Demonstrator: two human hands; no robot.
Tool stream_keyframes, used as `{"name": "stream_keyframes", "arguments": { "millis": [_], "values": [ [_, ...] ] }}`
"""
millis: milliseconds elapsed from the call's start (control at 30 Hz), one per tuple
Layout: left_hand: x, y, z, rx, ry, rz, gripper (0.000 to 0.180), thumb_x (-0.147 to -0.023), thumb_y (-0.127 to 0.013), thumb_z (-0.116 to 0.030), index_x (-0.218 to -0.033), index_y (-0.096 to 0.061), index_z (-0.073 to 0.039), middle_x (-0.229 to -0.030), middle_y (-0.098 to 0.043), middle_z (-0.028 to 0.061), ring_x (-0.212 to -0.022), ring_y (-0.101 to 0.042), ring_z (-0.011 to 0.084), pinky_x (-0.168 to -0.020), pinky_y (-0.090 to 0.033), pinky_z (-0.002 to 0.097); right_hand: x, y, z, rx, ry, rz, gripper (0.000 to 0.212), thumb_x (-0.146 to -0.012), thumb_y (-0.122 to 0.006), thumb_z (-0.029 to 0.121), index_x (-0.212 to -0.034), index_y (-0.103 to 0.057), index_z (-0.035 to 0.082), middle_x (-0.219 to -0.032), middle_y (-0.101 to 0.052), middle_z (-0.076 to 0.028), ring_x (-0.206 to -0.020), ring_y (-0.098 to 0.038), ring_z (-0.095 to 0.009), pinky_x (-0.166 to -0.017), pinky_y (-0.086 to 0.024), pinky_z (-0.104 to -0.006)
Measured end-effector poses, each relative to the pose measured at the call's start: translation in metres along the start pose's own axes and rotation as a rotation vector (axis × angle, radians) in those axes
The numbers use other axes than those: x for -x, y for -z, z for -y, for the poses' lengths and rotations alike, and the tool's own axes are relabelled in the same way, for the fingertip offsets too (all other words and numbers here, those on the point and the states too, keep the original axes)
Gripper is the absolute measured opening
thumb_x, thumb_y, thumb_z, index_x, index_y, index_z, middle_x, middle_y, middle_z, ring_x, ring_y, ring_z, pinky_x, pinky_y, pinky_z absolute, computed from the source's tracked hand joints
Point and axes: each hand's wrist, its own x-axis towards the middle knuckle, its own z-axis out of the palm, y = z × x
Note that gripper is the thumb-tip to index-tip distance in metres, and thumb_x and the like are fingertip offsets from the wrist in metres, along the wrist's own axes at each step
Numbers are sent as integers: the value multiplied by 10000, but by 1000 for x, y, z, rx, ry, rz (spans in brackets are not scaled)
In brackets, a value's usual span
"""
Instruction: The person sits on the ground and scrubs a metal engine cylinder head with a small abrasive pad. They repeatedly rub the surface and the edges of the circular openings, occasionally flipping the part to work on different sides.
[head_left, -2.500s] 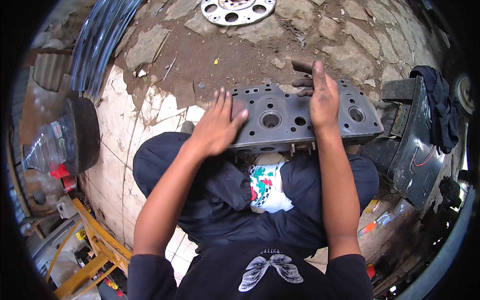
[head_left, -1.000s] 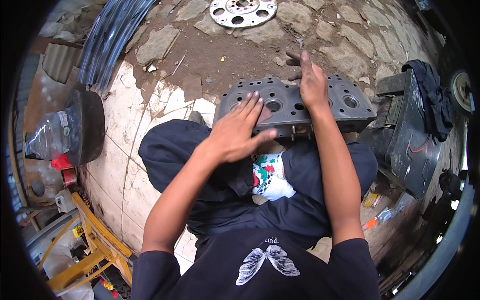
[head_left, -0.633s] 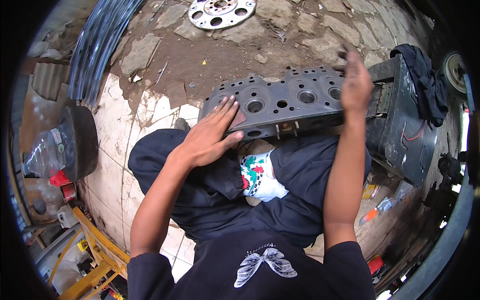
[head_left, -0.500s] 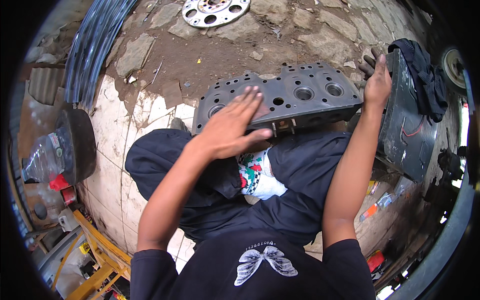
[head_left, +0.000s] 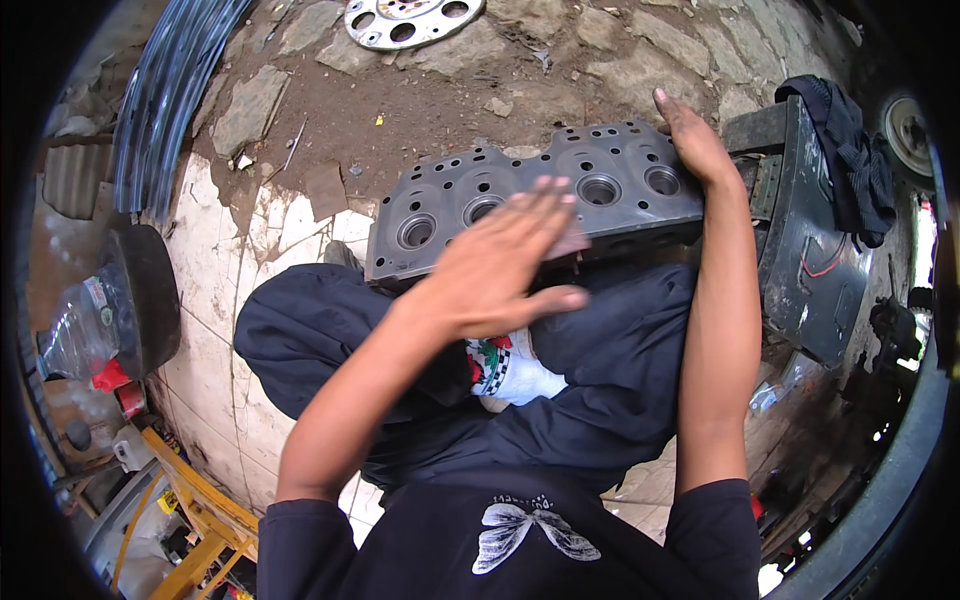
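A grey metal cylinder head (head_left: 425, 190) lies tilted across the front of my knees, its flat face up, with large round ports and many small holes. My left hand (head_left: 505, 250) lies over the middle of that face, blurred by motion, with its thumb out to the side. Pressed beneath its fingers is a pinkish-brown piece of sandpaper (head_left: 570, 243), whose edge shows at the right. My right hand (head_left: 703, 150) rests against the right end of the cylinder head, one digit stretched out along the top corner. Its other fingers are hidden.
A dark metal box (head_left: 815, 250) stands close on the right, draped with a dark cloth (head_left: 850, 170). Far ahead lies a round metal plate with holes (head_left: 430, 35). Left are a clear plastic bottle (head_left: 75, 325), a black round container (head_left: 150, 300) and a yellow frame (head_left: 205, 510).
My left hand has slid right across the cylinder head with the sandpaper. My right hand has come left from beside the box onto the head's right end. The whole view has shifted slightly.
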Motion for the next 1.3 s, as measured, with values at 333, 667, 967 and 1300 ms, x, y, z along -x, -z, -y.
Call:
{"name": "stream_keyframes", "arguments": {
  "millis": [333, 667, 967, 1300],
  "values": [
    [55, 31, 48, 65, 224, 95, 1064, -1065, -379, -770, -1713, -207, 56, -1812, -166, 225, -1694, -125, 316, -1378, -142, 435, 8, 12, 7, -40, -21, 43, 911, -1089, -471, 708, -1571, -528, -63, -1665, -482, -272, -1585, -415, -394, -1303, -299, -409],
    [-36, -5, -12, 46, -47, -22, 1126, -1024, -397, -830, -1703, -248, 55, -1792, -229, 241, -1680, -184, 347, -1371, -186, 446, 8, 14, 2, -82, 52, 67, 906, -1088, -474, 712, -1521, -576, -78, -1570, -585, -283, -1505, -528, -387, -1254, -371, -409],
    [51, 34, 38, -36, 86, 117, 1210, -971, -442, -877, -1720, -196, 42, -1806, -198, 224, -1685, -170, 331, -1374, -182, 458, 4, 4, 0, -21, -54, -18, 1001, -1038, -500, 777, -1581, -508, -64, -1595, -549, -301, -1529, -493, -416, -1269, -363, -412],
    [-75, -16, -35, 16, -228, -67, 865, -1090, -532, -596, -1697, -321, -17, -1776, -308, 198, -1654, -273, 356, -1340, -287, 475, -6, 3, -19, -20, 39, -20, 943, -1017, -543, 769, -1463, -645, -55, -1484, -644, -306, -1440, -587, -429, -1211, -436, -425]
  ]
}}
